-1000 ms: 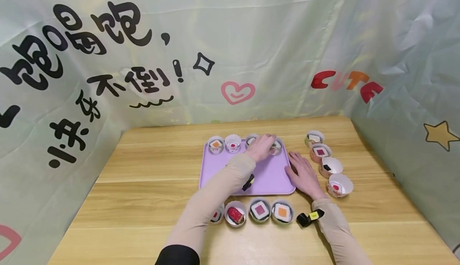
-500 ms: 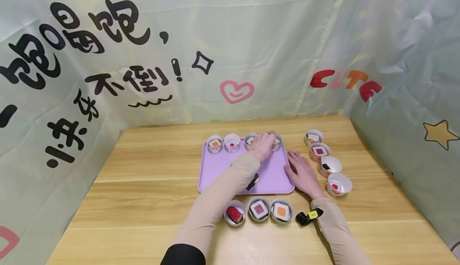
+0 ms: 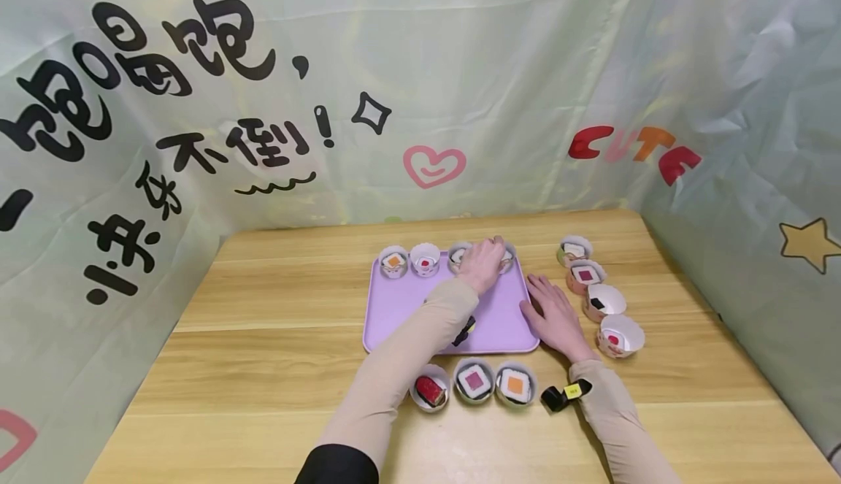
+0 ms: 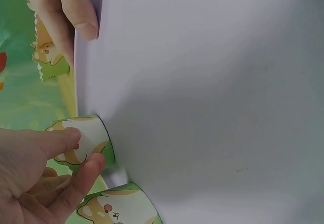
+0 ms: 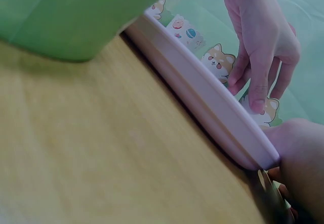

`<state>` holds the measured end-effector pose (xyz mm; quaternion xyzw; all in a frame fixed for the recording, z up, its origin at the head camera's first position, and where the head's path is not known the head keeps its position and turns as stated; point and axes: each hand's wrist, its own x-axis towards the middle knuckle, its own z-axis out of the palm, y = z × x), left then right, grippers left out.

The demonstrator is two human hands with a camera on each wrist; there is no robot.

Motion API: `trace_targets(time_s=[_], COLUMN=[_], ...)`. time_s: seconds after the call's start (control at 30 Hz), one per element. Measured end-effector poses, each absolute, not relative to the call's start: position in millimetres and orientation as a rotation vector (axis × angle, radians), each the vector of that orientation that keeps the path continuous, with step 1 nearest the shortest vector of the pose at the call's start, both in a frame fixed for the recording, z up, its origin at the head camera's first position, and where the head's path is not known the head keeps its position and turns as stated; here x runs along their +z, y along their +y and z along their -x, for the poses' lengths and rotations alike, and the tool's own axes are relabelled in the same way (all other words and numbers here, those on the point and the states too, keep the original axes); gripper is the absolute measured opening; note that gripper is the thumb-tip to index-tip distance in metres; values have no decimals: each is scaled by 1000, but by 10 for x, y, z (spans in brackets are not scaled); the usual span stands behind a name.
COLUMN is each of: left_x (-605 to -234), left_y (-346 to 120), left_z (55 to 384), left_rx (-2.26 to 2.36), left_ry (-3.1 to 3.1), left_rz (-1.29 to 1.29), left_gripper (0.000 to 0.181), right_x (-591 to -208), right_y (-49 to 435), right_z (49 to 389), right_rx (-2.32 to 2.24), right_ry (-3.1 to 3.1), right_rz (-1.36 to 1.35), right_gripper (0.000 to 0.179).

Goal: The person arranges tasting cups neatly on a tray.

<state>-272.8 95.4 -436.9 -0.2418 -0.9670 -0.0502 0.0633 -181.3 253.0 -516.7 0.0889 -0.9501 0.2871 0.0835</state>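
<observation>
A lilac tray point(image 3: 499, 323) lies on the table with several paper cups along its far edge. My left hand point(image 3: 482, 263) holds the rightmost paper cup point(image 3: 507, 261) at the tray's far right corner. In the left wrist view, thumb and fingers are on the side of this dog-print cup point(image 4: 93, 132), and another paper cup point(image 4: 119, 204) stands close beside it. My right hand point(image 3: 558, 320) rests with fingers extended along the tray's right edge. The left hand partly covers a third paper cup point(image 3: 458, 254).
Toy sushi pieces sit in the cups. On the tray's left are a cup with an orange-centred piece point(image 3: 394, 262) and a cup with red inside point(image 3: 425, 260). Several cups point(image 3: 620, 336) line the right; others point(image 3: 475, 380) stand in front. A patterned cloth point(image 3: 512, 90) hangs behind.
My left hand has shifted slightly right and away from me over the corner cup. Its sleeve now hides the leftmost front cup. My right hand stays at the tray's edge.
</observation>
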Motion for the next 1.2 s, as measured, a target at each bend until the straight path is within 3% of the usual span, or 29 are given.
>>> trace_targets(time_s=[0.33, 0.7, 1.0, 1.2], left_x=[-4324, -4296, -4198, -4149], left_y=[933, 865, 704, 536], left_z=[2735, 2693, 2616, 2576], left_rx=[-172, -330, -550, -690], left_ry=[-2942, -2892, -2918, -2863], left_rz=[760, 836, 1001, 1247], left_gripper=[37, 31, 62, 63], right_x=[-5129, -5145, -5169, -5168], right_y=[2527, 2515, 2525, 2535], right_z=[1808, 1817, 1825, 1820], right_rx=[847, 850, 853, 856], right_ry=[-2845, -2822, -2822, -2850], right_rz=[-266, -269, -271, -267], right_gripper=[55, 55, 55, 56])
